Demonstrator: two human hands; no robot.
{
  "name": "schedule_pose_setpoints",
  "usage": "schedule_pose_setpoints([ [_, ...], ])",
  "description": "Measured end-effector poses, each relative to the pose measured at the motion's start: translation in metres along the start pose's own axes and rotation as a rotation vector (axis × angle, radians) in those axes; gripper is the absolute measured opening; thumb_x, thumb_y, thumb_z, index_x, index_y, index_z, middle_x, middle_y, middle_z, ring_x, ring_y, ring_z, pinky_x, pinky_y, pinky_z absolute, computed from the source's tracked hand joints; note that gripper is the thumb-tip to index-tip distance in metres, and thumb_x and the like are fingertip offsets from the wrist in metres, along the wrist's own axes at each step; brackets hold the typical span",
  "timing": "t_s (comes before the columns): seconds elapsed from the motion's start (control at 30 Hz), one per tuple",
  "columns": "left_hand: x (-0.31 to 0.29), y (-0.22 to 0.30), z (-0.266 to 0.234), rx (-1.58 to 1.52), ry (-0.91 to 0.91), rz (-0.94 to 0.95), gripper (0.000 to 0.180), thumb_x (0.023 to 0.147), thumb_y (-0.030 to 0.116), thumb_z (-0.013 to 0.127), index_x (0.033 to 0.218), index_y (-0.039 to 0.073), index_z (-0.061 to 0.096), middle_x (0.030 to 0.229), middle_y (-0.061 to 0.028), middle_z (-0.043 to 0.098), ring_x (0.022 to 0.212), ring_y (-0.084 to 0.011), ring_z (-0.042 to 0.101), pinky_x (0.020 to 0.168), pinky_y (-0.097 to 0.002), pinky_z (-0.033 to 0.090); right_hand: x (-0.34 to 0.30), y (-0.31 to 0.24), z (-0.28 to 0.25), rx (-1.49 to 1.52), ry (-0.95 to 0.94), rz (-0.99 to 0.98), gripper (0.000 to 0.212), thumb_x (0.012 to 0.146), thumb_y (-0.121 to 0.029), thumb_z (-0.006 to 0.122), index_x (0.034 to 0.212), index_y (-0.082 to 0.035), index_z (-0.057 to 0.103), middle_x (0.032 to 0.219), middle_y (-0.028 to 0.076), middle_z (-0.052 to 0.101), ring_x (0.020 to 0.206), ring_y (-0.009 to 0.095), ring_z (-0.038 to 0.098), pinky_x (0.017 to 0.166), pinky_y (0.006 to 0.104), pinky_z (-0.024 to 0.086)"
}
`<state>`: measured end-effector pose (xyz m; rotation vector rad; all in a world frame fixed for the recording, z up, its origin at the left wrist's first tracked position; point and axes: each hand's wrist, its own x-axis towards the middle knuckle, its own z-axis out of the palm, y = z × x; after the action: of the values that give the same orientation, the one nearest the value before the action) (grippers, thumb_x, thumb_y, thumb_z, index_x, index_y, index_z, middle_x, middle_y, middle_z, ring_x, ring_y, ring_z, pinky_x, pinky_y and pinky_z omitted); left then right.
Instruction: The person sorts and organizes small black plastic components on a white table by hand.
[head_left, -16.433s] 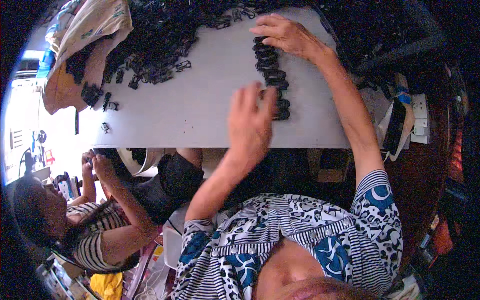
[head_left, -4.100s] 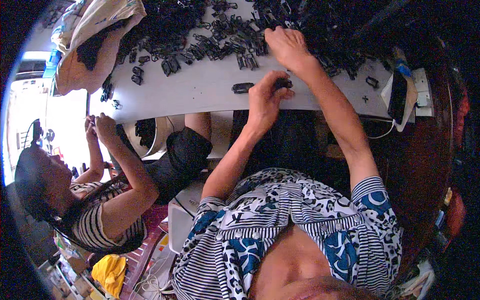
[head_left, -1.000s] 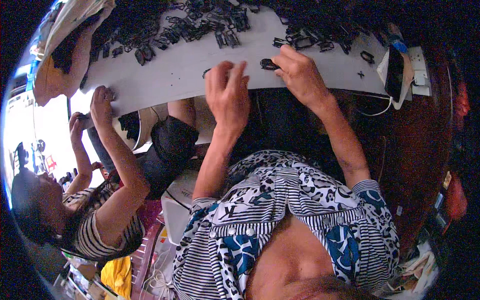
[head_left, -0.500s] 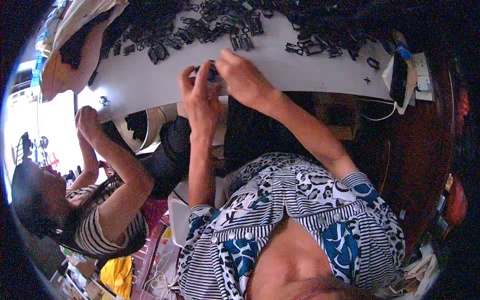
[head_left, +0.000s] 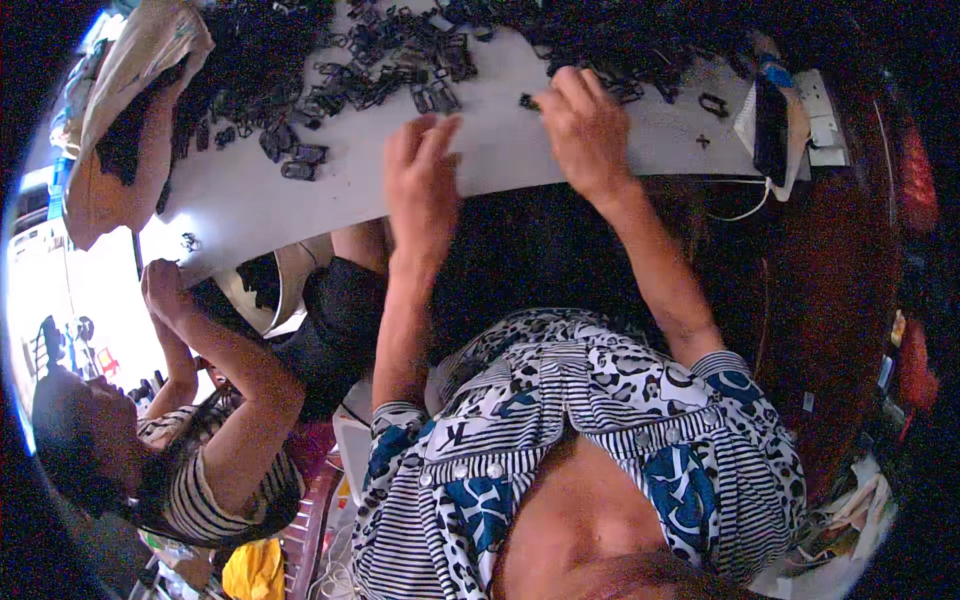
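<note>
My left hand (head_left: 424, 190) hovers over the front part of the white table (head_left: 345, 180), its fingers apart and slightly blurred, with nothing visible between them. Over to the right, my right hand (head_left: 588, 135) is bent down at the edge of a heap of black plastic parts (head_left: 675, 60). Its fingers are curled together, and the tips hide whatever they hold. One small dark part (head_left: 529, 102) shows right beside those fingertips. Between my hands and a bit farther back lie some rectangular black plastic frames (head_left: 435, 98).
At the left a co-worker's hands (head_left: 165, 285) are at the table edge, near a bright lamp spot. A pale bag (head_left: 120, 190) stands at the far left. A dark device (head_left: 770, 130) with a white cable and a power strip (head_left: 820, 115) sit at the right end.
My hands have come apart: the right moved right to the parts heap, the left stayed near the middle. The dark part formerly between them is no longer visible there. The view shifted slightly.
</note>
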<state>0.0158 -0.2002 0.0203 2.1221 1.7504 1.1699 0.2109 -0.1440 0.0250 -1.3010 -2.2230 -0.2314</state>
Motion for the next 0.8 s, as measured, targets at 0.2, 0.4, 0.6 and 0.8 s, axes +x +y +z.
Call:
schedule_pose_setpoints([
  [0.2, 0.008, 0.014, 0.03, -0.184, -0.037, 0.029, 0.038, 0.069, -0.007, 0.066, 0.104, 0.006, 0.064, 0.097, -0.0094, 0.064, 0.089, -0.0269, 0.062, 0.078, -0.0349, 0.05, -0.006, -0.023, 0.006, 0.413, -0.117, 0.037, 0.009, 0.075, -0.009, 0.058, 0.082, -0.004, 0.061, 0.087, 0.012, 0.059, 0.089, 0.034, 0.057, 0.075, 0.0421, 0.05],
  [0.4, 0.009, 0.003, 0.026, -0.251, -0.094, -0.013, 0.029, 0.076, 0.001, 0.064, 0.104, 0.008, 0.062, 0.088, -0.0113, 0.061, 0.077, -0.0315, 0.061, 0.066, -0.0391, 0.048, -0.004, -0.009, -0.001, 0.692, -0.05, 0.22, 0.022, 0.075, 0.002, 0.063, 0.097, -0.002, 0.063, 0.087, 0.013, 0.058, 0.082, 0.029, 0.061, 0.073, 0.0348, 0.048],
  [0.6, 0.012, 0.009, 0.021, -0.108, -0.086, -0.136, 0.021, 0.077, 0.012, 0.069, 0.098, 0.008, 0.066, 0.085, -0.0099, 0.061, 0.074, -0.0304, 0.061, 0.064, -0.0386, 0.048, -0.003, 0.033, -0.019, 0.188, -0.13, 0.211, 0.019, 0.072, -0.004, 0.069, 0.09, -0.004, 0.063, 0.09, 0.009, 0.057, 0.08, 0.027, 0.058, 0.07, 0.0362, 0.048],
  [0.8, 0.004, 0.005, 0.016, 0.064, -0.108, -0.127, 0.031, 0.073, 0.015, 0.073, 0.103, 0.011, 0.065, 0.087, -0.0076, 0.057, 0.075, -0.0292, 0.06, 0.065, -0.0378, 0.048, -0.004, 0.025, -0.017, 0.185, -0.046, -0.016, 0.017, 0.065, -0.002, 0.072, 0.078, -0.004, 0.061, 0.092, 0.007, 0.057, 0.081, 0.026, 0.057, 0.07, 0.0358, 0.048],
])
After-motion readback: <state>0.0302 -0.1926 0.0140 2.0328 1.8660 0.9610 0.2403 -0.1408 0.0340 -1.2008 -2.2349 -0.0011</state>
